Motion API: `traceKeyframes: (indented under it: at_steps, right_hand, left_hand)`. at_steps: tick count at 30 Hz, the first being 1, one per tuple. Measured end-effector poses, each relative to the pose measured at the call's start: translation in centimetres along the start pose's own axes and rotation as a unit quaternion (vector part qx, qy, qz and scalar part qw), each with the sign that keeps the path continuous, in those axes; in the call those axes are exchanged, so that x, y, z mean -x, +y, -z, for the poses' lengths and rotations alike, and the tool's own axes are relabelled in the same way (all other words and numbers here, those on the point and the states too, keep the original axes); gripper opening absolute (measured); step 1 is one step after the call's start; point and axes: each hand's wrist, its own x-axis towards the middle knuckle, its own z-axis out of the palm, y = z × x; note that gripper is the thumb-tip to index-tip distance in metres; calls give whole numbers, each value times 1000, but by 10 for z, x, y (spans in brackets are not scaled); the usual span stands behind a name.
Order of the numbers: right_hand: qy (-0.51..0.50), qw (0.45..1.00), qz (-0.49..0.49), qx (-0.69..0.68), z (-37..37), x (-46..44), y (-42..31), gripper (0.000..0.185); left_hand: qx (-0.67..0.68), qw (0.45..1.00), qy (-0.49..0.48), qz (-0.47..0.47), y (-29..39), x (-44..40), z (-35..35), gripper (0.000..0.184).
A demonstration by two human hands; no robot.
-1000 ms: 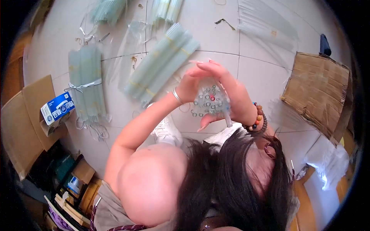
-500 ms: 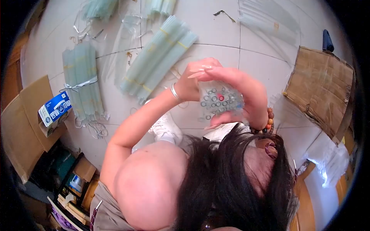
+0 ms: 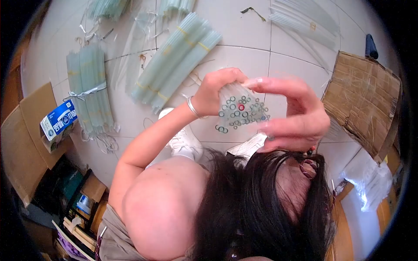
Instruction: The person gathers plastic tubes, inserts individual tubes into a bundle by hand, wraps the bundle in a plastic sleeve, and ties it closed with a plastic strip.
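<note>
A bundle of clear tubes (image 3: 244,108) is held end-on towards the camera, its round openings showing and one of them red. My left hand (image 3: 217,89), with a silver bangle at the wrist, is wrapped round the bundle's left and upper side. On the right side, my right hand (image 3: 296,111) curves in a C shape, its fingertips and thumb at the bundle's edge and its palm apart from the tubes. The tubes' length behind the ends is mostly hidden.
Banded tube bundles (image 3: 176,61) and a tied bundle (image 3: 87,87) lie on the tiled floor. Loose tubes (image 3: 305,21) are at the upper right. Cardboard (image 3: 359,100) lies right; a blue box (image 3: 60,122) stands left. White shoes (image 3: 185,139) are below the hands.
My right hand has moved right and its fingers have spread from round the bundle. The bundle has shifted slightly left since the last frame. The view has shifted a little.
</note>
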Motion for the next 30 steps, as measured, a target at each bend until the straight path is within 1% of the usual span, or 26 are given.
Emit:
traceKeyframes:
  at_steps: [1, 3, 6, 11, 12, 14, 17, 19, 21, 25, 26, 30]
  right_hand:
    - [0, 1000, -11, -4, 0, 0, -5, 27]
    - [47, 996, 50, -51, 2, -2, -10, 17]
    - [117, 991, 55, -41, 25, -2, -32, 16]
    - [236, 971, 27, -19, 88, 6, -94, 15]
    - [255, 967, 19, -11, 95, 9, -105, 15]
    - [279, 960, -1, 26, 103, 12, -119, 15]
    - [298, 949, -39, 100, 97, 15, -120, 15]
    - [275, 947, -73, 151, 85, 21, -108, 16]
    - [229, 950, -118, 178, 64, 22, -88, 16]
    - [140, 953, -244, 109, 18, 24, -59, 14]
    - [134, 950, -259, 113, 13, 25, -53, 10]
    - [127, 938, -304, 111, 7, 22, -49, 22]
  left_hand:
    - [-10, 1000, 24, 9, 8, -1, -1, 36]
    - [-7, 999, -4, -32, 1, -6, 2, 37]
    - [3, 999, -22, -28, -9, -8, 1, 40]
    - [-26, 999, -8, -42, 0, -19, -1, 41]
    - [-21, 999, -11, -34, -1, -20, -1, 41]
    - [-9, 1000, -17, -12, -5, -16, -1, 41]
    - [18, 1000, -21, -11, -4, -14, -2, 41]
    - [27, 999, -18, -22, -8, -12, -3, 39]
    - [32, 999, -18, -20, -10, -8, -4, 38]
    - [43, 999, -24, 0, -6, -5, -4, 36]
    - [48, 999, -26, 3, -6, -6, -3, 36]
    - [50, 998, -29, 5, -2, -6, -2, 36]
